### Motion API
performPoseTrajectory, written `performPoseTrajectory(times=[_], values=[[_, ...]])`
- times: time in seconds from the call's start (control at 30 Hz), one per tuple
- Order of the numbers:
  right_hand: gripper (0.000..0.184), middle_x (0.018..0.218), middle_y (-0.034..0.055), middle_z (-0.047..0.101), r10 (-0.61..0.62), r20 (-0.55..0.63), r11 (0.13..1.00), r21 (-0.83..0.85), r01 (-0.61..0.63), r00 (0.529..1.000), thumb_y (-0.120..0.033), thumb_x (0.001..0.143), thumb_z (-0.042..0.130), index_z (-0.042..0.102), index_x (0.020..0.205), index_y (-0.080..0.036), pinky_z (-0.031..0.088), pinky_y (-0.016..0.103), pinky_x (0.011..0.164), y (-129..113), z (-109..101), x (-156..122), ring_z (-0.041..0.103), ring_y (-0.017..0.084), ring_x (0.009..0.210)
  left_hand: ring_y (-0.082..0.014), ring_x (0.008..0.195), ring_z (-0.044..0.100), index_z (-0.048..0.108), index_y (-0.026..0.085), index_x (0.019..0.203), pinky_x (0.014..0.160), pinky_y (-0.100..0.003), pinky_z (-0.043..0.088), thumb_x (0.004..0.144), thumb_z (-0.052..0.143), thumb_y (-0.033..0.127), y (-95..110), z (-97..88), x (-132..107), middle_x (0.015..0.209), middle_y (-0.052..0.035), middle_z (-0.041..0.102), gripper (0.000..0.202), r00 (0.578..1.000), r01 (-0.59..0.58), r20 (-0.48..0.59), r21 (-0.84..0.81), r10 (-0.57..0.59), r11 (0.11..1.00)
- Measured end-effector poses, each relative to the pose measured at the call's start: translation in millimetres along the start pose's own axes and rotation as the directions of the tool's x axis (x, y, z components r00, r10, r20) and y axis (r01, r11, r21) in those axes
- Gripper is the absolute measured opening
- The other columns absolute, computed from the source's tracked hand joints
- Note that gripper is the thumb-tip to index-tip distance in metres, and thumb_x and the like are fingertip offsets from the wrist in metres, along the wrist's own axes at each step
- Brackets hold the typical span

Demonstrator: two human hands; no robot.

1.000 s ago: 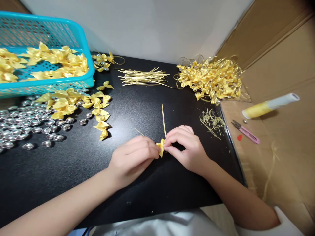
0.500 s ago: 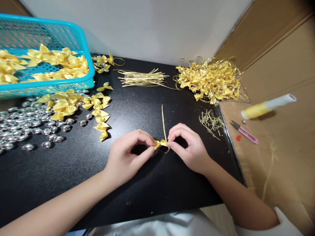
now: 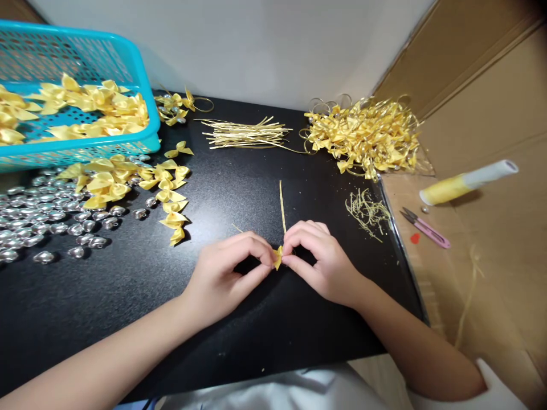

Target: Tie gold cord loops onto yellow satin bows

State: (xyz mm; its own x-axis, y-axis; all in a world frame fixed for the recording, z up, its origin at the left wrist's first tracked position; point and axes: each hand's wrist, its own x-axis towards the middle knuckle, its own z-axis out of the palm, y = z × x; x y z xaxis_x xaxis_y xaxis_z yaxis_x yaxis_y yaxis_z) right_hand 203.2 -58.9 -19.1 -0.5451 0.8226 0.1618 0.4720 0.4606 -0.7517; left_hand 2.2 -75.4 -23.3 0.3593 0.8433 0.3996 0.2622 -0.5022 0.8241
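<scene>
A small yellow ribbon bow (image 3: 278,258) is pinched between the fingertips of my two hands, just above the black table (image 3: 239,364). My left hand (image 3: 233,267) is closed on the bow's left side. On the other side, my right hand (image 3: 318,256) is closed at the bow's right edge, its fingertips partly covering it. A thin gold cord (image 3: 282,206) stretches away across the table from my right fingertips. Where cord and bow meet is hidden by my fingers. A short thin strand end (image 3: 237,228) shows past my left knuckles.
At left are a turquoise basket (image 3: 150,114) of yellow bows, silver heart-shaped beads (image 3: 45,257) and loose bows (image 3: 174,206). Gold cords (image 3: 248,135) lie at the back, finished bow loops (image 3: 363,136) back right. Cord scraps (image 3: 368,213), pink snips (image 3: 427,228) and a tube (image 3: 468,182) are at right.
My hands have drawn closer together. The bow has turned and less of it shows between my fingertips. The small loop of cord seen below the bow is now hidden.
</scene>
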Motion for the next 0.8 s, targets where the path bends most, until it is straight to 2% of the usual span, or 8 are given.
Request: performPoseTrajectory(times=[0.13,0.27,0.43,0.6,0.67,0.7,0.8], values=[[0.012,0.086,-0.0001,0.064,-0.005,0.005,1.0,0.009,0.005,1.0,-0.015,0.091,0.058,0.054,0.081,-0.02,0.035,0.035,0.084,-1.9,-0.6,0.7,0.058,0.015,0.086,-0.0103,0.069,0.066,0.059,0.018,0.077,0.066,-0.021,0.052,0.082,0.065,0.004,0.3,0.6,0.2,0.074,0.0004,0.069,0.016,1.0,0.016,-0.008,0.013,-0.016,1.0],[0.012,0.086,0.0003,0.062,0.008,-0.026,0.996,0.085,-0.006,1.0,-0.016,0.092,0.055,0.053,0.082,-0.021,0.039,0.034,0.083,-1.3,-2.1,1.6,0.058,0.015,0.085,-0.0113,0.068,0.064,0.06,0.017,0.076,0.063,-0.022,0.051,0.081,0.067,0.009,1.4,0.3,0.0,0.073,-0.0005,0.067,0.012,0.988,0.144,-0.055,-0.048,-0.147,0.988],[0.011,0.086,0.0005,0.057,0.021,-0.153,0.981,0.196,0.009,0.988,-0.015,0.091,0.055,0.052,0.082,-0.021,0.043,0.032,0.08,0.3,-3.2,0.8,0.056,0.014,0.082,-0.0095,0.067,0.062,0.061,0.017,0.08,0.062,-0.018,0.052,0.081,0.07,0.017,2.2,-0.4,1.9,0.073,0.001,0.063,0.009,0.908,0.387,-0.051,-0.274,-0.415,0.881],[0.011,0.085,0.0004,0.054,-0.004,-0.277,0.974,0.215,0.066,0.961,-0.014,0.09,0.055,0.051,0.083,-0.021,0.044,0.031,0.078,0.0,0.5,-1.4,0.053,0.014,0.083,-0.0083,0.066,0.063,0.059,0.017,0.083,0.062,-0.017,0.054,0.079,0.073,0.02,0.8,1.5,3.3,0.074,0.0016,0.063,0.014,0.852,0.472,0.026,-0.468,-0.523,0.747],[0.011,0.085,0.0012,0.053,0.019,-0.359,0.978,0.202,0.058,0.933,-0.015,0.09,0.054,0.05,0.082,-0.022,0.044,0.031,0.076,4.2,0.2,-1.4,0.053,0.015,0.082,-0.0076,0.061,0.062,0.058,0.016,0.083,0.058,-0.016,0.053,0.077,0.074,0.021,0.7,2.3,3.6,0.07,0.0025,0.061,0.018,0.831,0.49,0.044,-0.528,-0.554,0.693],[0.011,0.085,0.0017,0.052,0.045,-0.424,0.982,0.184,0.038,0.904,-0.017,0.09,0.053,0.049,0.081,-0.022,0.044,0.031,0.075,7.9,-1.2,-1.1,0.052,0.015,0.082,-0.0074,0.059,0.061,0.057,0.016,0.083,0.056,-0.016,0.053,0.077,0.075,0.021,0.7,2.5,3.8,0.068,0.003,0.06,0.02,0.821,0.499,0.052,-0.549,-0.568,0.671],[0.016,0.078,0.0015,0.049,0.134,-0.637,0.99,0.117,-0.077,0.759,-0.022,0.092,0.047,0.046,0.076,-0.022,0.042,0.031,0.069,23.0,-11.8,-0.3,0.05,0.016,0.074,-0.0079,0.057,0.061,0.056,0.017,0.083,0.055,-0.017,0.054,0.075,0.077,0.024,0.7,3.1,4.0,0.066,0.0035,0.059,0.023,0.799,0.518,0.064,-0.579,-0.598,0.63]])
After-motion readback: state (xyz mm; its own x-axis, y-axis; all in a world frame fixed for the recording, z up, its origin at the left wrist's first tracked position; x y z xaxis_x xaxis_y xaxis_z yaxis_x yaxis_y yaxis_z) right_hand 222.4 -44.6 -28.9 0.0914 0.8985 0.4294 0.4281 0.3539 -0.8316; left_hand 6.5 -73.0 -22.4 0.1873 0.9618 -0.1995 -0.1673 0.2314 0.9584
